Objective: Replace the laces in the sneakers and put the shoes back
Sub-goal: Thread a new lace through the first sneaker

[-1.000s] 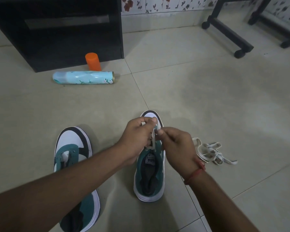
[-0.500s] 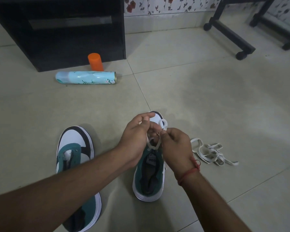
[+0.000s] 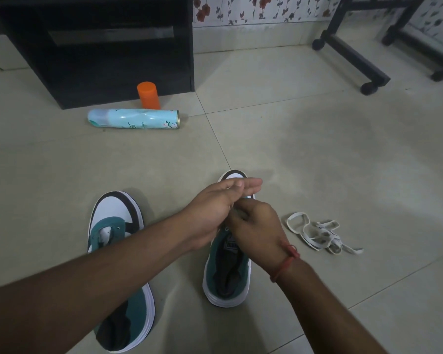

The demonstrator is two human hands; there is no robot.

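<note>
My right hand point(image 3: 253, 226) is curled over the throat of the right shoe point(image 3: 226, 272), fingers bent as if pinching a lace, though the lace itself is hidden under both hands, so I cannot tell what the grip holds; my left hand point(image 3: 215, 210) lies across it with fingers straight and together, reaching over the toe, grasping nothing that I can see. The shoe stands upright on the floor point(image 3: 317, 149), toe away from me; its sole is broad and flat, so I judge it will sit steady while I work, and I would steady it by the stiff side wall, not the soft tongue. The left shoe point(image 3: 118, 251) stands well apart on the same floor, eyelets bare. A loose lace point(image 3: 315, 233) lies in a tangle just right of my wrist; it looks flat, limp and light, likely to twist and snag, so I would take it by one tip and draw it straight. Further off lie a can point(image 3: 133, 119) on its side and an orange cap point(image 3: 148, 95) before a dark cabinet point(image 3: 100, 47).
</note>
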